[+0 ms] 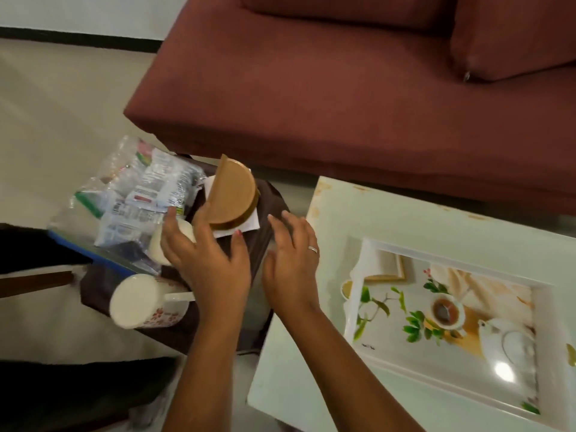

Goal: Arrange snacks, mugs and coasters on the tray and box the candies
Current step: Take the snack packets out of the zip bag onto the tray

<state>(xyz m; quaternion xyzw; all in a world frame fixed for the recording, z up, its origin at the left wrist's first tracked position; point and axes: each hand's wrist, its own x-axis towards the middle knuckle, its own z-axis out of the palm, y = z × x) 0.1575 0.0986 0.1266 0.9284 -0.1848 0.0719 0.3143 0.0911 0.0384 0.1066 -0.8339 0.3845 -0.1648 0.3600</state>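
Left of the tray point(452, 259), left hand point(205, 260) and right hand point(290, 260) hover by the coasters point(232, 194), each grip open and empty; fetching them likely needs a pinch.

Head-worn view, steeply downward, close

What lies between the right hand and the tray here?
Only a bare strip of the white table: in the head view nothing stands between the right hand and the tray.
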